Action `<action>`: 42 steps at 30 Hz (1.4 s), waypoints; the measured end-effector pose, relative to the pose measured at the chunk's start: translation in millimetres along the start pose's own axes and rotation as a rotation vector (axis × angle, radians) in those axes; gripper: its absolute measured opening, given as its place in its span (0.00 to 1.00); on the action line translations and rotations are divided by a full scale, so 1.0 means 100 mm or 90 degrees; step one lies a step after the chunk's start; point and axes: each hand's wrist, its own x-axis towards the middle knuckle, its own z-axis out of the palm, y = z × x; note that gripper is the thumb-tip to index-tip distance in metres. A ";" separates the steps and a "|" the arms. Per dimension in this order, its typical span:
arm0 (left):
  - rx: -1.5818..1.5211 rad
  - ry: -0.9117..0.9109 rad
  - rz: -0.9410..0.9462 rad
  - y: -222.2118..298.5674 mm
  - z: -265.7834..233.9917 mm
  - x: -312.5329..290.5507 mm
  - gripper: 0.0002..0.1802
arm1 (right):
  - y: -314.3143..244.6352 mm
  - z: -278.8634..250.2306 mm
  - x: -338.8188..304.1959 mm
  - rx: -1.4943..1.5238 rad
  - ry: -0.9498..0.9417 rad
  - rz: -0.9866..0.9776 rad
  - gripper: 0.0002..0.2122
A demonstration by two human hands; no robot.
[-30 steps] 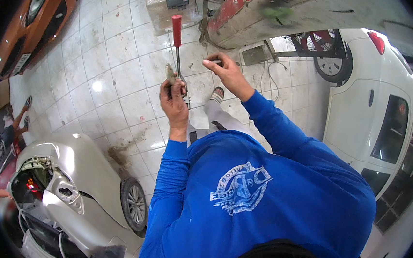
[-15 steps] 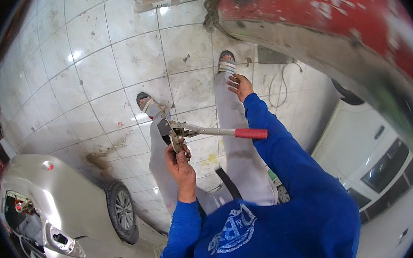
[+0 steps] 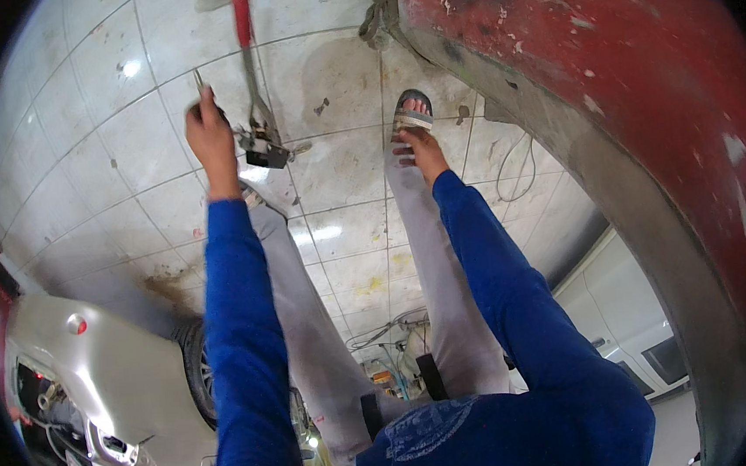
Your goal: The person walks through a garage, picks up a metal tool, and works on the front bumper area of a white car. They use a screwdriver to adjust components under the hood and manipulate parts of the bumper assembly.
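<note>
My left hand is closed and reaches forward on the left. A thin metal edge sticks out past its fingers. Close against that hand is a metal lever tool with a red grip, a grey shaft and a dark, clustered mechanism; its grip points away from me. Just where the fingers meet the tool is hidden. My right hand holds nothing, its fingers slightly apart, in front of my right shin and sandal.
A scuffed red and grey vehicle panel fills the right side. At the lower left stands a silver car with an open lamp recess. A white car is at the right. A cable loop lies on the stained tiled floor.
My left hand has moved forward and left with the lever tool, whose red grip has swung from pointing right to pointing away. My right hand has lowered slightly in view, still open.
</note>
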 end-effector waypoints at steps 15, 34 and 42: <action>-0.180 -0.246 0.073 -0.47 2.96 0.08 0.33 | -0.13 -1.91 2.01 0.552 -0.030 -0.258 0.27; -0.266 -0.664 -0.188 0.49 2.73 -0.17 0.21 | -0.14 -1.96 2.18 0.561 0.075 -0.348 0.25; -0.189 -0.583 -0.114 0.77 2.50 -0.50 0.22 | -0.06 -2.46 1.50 0.599 0.147 -0.362 0.24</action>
